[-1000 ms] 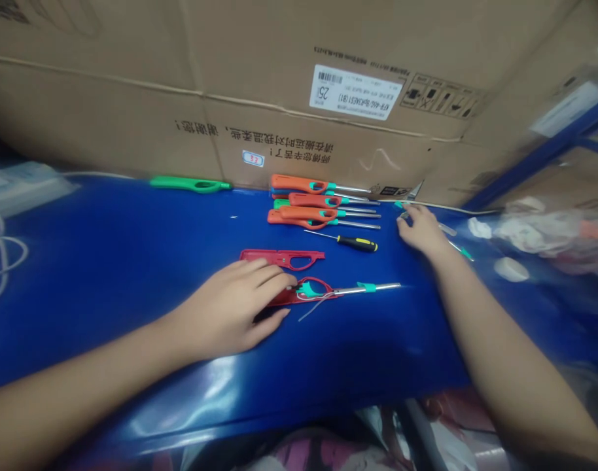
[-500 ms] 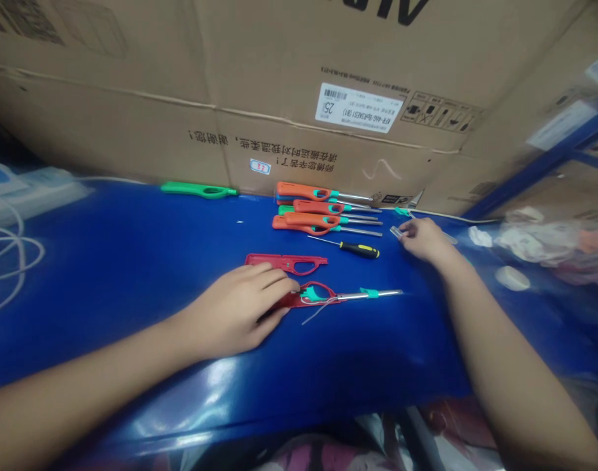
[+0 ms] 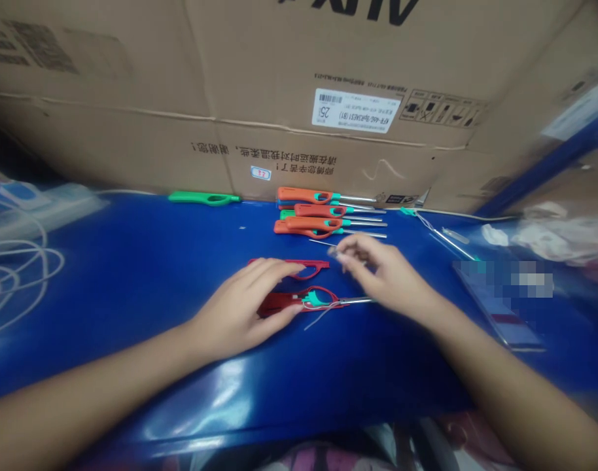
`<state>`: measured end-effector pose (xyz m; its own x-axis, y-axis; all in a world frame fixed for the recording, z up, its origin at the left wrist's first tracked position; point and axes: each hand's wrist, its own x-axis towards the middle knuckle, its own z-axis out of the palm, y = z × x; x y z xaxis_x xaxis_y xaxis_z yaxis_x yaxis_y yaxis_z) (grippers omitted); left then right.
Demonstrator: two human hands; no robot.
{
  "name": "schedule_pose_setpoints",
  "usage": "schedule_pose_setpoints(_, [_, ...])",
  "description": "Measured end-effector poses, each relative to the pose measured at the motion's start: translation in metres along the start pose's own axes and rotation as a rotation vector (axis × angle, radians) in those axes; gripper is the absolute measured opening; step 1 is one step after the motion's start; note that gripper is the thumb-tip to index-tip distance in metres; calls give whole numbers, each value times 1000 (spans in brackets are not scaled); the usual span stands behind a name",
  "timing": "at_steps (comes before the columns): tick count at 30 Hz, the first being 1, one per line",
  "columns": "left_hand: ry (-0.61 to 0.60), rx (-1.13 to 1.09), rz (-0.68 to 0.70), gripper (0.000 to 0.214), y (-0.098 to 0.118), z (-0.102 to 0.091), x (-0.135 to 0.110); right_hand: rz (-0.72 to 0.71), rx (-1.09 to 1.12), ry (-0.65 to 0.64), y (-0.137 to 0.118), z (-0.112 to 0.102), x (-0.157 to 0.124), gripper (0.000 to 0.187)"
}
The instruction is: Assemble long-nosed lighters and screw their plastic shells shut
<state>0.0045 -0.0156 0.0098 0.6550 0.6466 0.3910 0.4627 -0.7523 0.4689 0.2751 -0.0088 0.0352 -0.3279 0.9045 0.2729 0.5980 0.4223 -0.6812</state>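
My left hand (image 3: pixel 243 307) lies palm down on the blue table, fingers stretched over an opened red lighter shell (image 3: pixel 279 303) that holds a teal trigger (image 3: pixel 313 299) and a metal tube. My right hand (image 3: pixel 385 275) hovers just right of it, fingertips pinched on a small clear part (image 3: pixel 334 252). A second red shell half (image 3: pixel 306 265) lies just behind my left fingers. A pile of finished orange lighters (image 3: pixel 311 210) with teal triggers sits behind them, near the carton.
A large cardboard carton (image 3: pixel 299 98) walls off the back of the blue table (image 3: pixel 132 275). A green lighter (image 3: pixel 203 197) lies at its foot. White cable (image 3: pixel 14 281) coils at the left. Loose tubes and plastic bags (image 3: pixel 549 239) lie at the right.
My right hand has come in from the far right with a small clear part, now above the open red shell and covering the yellow-handled screwdriver. The left hand has hardly moved.
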Motion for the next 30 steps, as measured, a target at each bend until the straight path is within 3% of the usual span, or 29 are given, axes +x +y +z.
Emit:
schedule_pose_setpoints(3, [39,-21,53,41,1,0,0,-76,87,-35,-24,24,-11,8])
schedule_pose_setpoints(7, [43,-67,137,26,-1,1,0,-27,224,-75,-33,40,-17,11])
schedule_pose_setpoints(12, [63,-85,147,13,-1,1,1,173,404,-127,-27,39,-14,23])
schedule_pose_setpoints(18, [99,-109,89,8,1,0,2,193,471,-123,-25,33,-13,22])
schedule_pose_setpoints(22, [63,-96,37,26,5,2,-1,299,447,-154,-31,38,-14,26])
schedule_pose_setpoints(24, [74,-133,-4,21,7,3,-2,306,439,-180,-32,40,-14,26])
schedule_pose_setpoints(27, [93,-155,-34,10,6,2,-2,225,378,-195,-29,38,-16,31])
schedule_pose_setpoints(30, [127,-41,0,17,2,-1,-1,112,141,-212,-24,28,-19,35])
